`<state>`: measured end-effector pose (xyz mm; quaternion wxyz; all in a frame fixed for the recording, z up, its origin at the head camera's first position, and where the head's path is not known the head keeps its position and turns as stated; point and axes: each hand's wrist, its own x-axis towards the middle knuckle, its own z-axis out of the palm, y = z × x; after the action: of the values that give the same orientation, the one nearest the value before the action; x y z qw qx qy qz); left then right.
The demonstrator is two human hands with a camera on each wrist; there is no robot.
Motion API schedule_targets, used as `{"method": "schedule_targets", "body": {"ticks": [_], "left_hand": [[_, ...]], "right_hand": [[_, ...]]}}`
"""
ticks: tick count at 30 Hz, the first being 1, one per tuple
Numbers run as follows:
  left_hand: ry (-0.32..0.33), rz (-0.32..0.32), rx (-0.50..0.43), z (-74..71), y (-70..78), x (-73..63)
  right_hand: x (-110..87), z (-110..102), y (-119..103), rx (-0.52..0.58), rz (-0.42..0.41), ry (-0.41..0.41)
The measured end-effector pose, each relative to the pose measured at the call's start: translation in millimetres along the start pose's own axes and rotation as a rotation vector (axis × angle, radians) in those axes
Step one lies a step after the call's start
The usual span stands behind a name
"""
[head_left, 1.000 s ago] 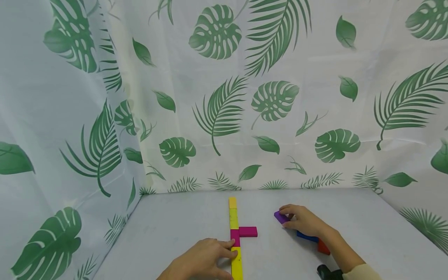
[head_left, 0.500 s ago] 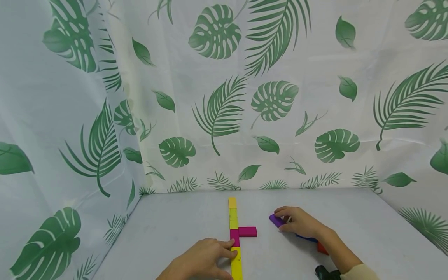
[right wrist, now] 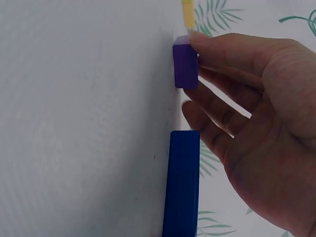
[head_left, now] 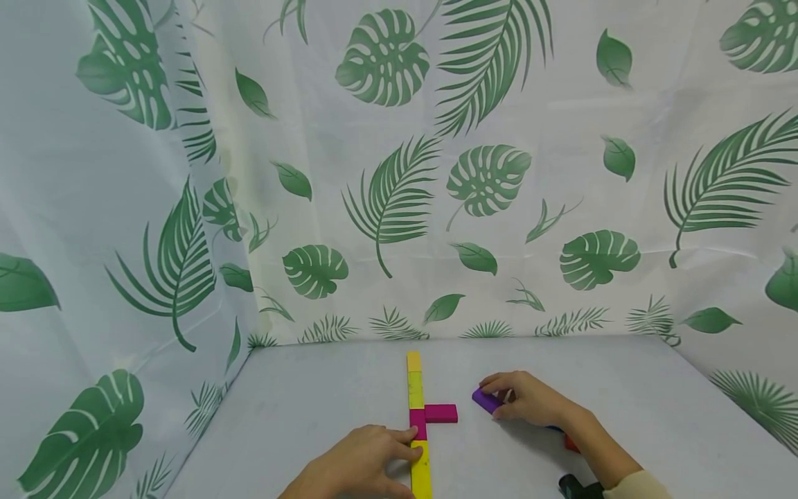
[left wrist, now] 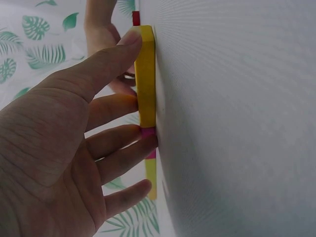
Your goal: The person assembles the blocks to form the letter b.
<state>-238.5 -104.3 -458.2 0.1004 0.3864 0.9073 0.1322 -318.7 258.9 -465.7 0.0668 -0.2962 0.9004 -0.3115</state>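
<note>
A straight row of blocks runs away from me on the table: a long yellow block [head_left: 422, 475] nearest, a magenta block [head_left: 418, 416] beyond it, then a lighter yellow block [head_left: 415, 389] and an orange-yellow one [head_left: 414, 361]. A second magenta block [head_left: 441, 414] juts right from the row. My left hand [head_left: 368, 457] touches the row from the left, fingertips at the magenta and long yellow blocks, thumb near the yellow block's close end. Right of the row, my right hand [head_left: 530, 396] pinches a purple block [head_left: 486, 400] between thumb and fingers, close over the table.
A blue block [right wrist: 182, 182] lies below the right hand in the right wrist view. Partly hidden behind the right forearm is a red block [head_left: 571, 443]. A black object [head_left: 576, 485] sits at the right wrist. Leaf-printed sheets [head_left: 399, 208] wall the white table [head_left: 299, 388].
The right hand has moved left and slightly toward me with the purple block, closer to the jutting magenta block. My left hand and the row have stayed put.
</note>
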Motion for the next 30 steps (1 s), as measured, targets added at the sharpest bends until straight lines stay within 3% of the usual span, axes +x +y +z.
{"method": "schedule_targets", "body": {"ticks": [9, 18, 30], "left_hand": [[-0.016, -0.008, -0.006, 0.2, -0.3, 1.1], [-0.006, 0.023, 0.014, -1.9, -1.7, 1.2], [0.002, 0.032, 0.012, -2.1, -1.6, -0.3]], "right_hand": [[0.4, 2, -8, 0.02, -0.004, -0.03], [2.2, 3, -16, 0.018, 0.037, -0.065], [7.1, 9, -14, 0.089, 0.008, -0.111]]}}
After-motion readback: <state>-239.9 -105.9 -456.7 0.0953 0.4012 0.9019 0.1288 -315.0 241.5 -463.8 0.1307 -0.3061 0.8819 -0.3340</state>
